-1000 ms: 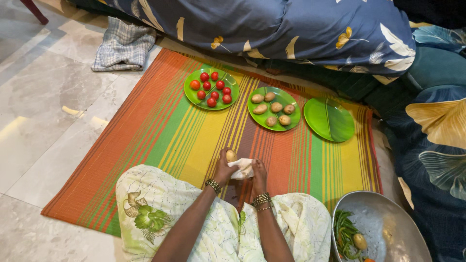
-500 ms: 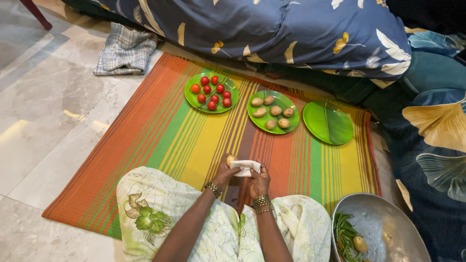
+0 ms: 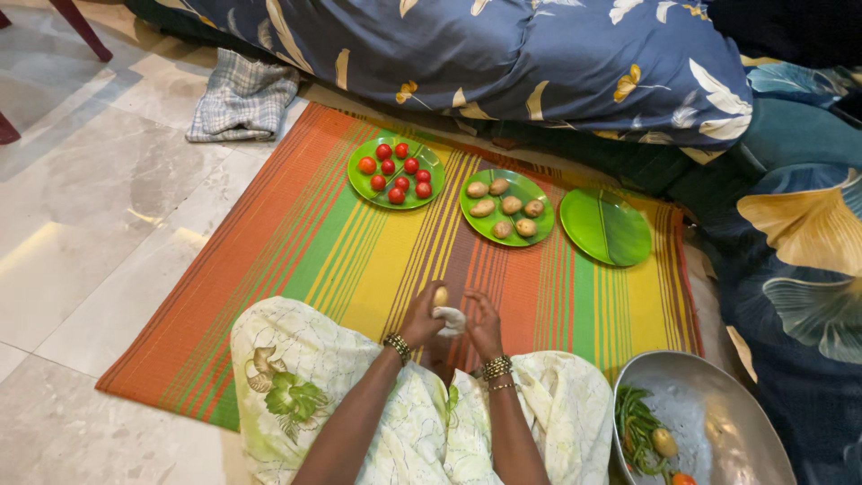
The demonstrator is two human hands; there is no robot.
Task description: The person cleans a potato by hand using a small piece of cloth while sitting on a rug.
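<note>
I sit on a striped mat. My left hand holds a small potato up at the fingertips. My right hand presses a bunched white cloth against the potato from the right. Both wrists wear beaded bangles. Ahead on the mat stand three green plates: one with red tomatoes, one with several potatoes, and one bare plate.
A steel bowl at my right knee holds green beans, a potato and a bit of tomato. A blue flowered quilt lies behind the plates. A checked cloth rests on the marble floor at left, near chair legs.
The white cloth was spread between both hands; now it is bunched small against the potato. My hands have drawn closer together. The view has shifted slightly.
</note>
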